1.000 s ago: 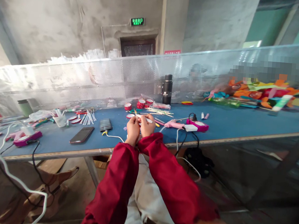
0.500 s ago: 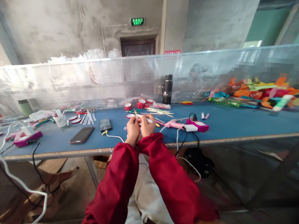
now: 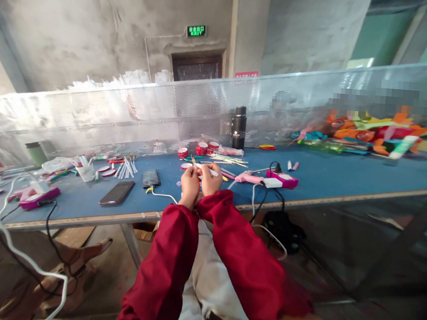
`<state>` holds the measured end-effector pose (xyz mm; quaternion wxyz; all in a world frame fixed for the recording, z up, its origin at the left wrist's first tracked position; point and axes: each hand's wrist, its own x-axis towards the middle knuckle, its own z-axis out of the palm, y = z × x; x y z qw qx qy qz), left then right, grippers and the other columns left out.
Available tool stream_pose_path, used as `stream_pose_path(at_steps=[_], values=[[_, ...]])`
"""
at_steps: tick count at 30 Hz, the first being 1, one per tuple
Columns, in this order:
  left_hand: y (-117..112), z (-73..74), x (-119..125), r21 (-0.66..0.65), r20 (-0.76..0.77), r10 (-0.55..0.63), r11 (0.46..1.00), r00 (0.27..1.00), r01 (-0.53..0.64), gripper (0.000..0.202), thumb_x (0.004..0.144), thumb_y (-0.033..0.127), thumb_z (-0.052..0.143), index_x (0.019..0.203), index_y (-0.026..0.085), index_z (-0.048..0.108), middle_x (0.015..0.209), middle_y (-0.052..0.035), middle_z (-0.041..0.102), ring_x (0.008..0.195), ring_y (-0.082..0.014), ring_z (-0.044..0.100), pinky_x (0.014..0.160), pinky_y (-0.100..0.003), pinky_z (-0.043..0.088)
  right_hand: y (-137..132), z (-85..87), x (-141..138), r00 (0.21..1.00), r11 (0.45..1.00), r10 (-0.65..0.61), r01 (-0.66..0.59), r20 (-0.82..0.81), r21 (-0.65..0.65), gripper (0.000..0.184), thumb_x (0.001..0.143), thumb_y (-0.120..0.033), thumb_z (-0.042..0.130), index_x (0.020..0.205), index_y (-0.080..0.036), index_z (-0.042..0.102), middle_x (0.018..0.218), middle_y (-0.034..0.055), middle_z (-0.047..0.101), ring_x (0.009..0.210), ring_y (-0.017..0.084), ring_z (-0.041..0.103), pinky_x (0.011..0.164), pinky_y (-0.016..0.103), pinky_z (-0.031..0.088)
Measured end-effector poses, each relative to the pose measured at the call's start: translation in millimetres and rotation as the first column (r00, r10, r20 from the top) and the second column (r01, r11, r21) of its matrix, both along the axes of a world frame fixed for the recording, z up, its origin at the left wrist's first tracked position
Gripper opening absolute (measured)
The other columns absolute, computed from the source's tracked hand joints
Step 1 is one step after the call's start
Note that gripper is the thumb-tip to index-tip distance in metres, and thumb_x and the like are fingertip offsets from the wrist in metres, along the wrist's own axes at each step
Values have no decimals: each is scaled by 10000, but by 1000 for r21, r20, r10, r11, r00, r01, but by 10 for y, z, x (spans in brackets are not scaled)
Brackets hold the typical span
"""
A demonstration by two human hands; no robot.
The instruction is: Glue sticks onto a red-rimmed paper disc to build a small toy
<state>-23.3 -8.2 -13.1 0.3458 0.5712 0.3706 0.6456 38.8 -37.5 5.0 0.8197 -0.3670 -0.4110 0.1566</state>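
Observation:
Close together over the front of the blue table (image 3: 330, 174), my two hands meet in front of me. My right hand (image 3: 211, 182) is closed around a white pen (image 3: 213, 172), whose back end sticks out to the right. Between the fingers of my left hand (image 3: 189, 184) a thin brownish stick (image 3: 193, 160) points upward. The pen's tip lies close to the stick; whether they touch I cannot tell. Behind my hands are rolls of red patterned tape (image 3: 201, 148) and a bundle of pale thin sticks (image 3: 228, 159). A pink glue gun (image 3: 249, 176) lies to the right.
A phone (image 3: 117, 193) and a cup of pens (image 3: 86, 172) lie left. A black thermos (image 3: 239, 127) stands by the perforated metal screen (image 3: 180, 108). Purple power strips (image 3: 288, 180) trail cables over the front edge. Colourful craft pieces (image 3: 371, 128) are heaped far right. Another person's legs show lower left.

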Motion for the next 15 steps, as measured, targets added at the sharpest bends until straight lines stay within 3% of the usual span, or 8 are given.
stream_pose_path(at_steps=[15], values=[[2, -6, 11, 16, 9, -9, 1000, 1000, 9, 262, 1019, 374, 618, 882, 153, 653, 805, 1, 642, 706, -134, 600, 696, -299, 529, 33, -9, -10, 998, 999, -34, 33, -51, -22, 160, 792, -383, 590, 714, -244, 573, 660, -14, 670, 641, 176, 614, 630, 293, 495]])
